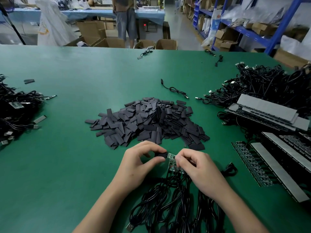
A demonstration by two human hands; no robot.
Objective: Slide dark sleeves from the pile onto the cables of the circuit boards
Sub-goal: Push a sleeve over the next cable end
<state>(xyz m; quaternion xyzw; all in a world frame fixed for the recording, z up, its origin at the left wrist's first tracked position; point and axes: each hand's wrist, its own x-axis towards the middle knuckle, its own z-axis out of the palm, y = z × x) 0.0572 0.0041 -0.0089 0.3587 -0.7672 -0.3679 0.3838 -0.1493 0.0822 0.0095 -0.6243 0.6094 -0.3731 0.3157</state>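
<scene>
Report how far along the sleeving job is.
Done, probably: the cable heap at far left, though sleeves there are hard to confirm. In hand: the left hand pinches a dark sleeve at the circuit board the right hand holds. Remaining: a large sleeve pile and rows of boards at right.

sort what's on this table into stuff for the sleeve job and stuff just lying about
In the job: left hand pinching a dark sleeve; right hand holding the circuit board; sleeve pile; cables trailing from the board; board strips waiting at right.
Lying about: stray cable beyond the pile; two loose sleeves far left; cardboard boxes in the background.
</scene>
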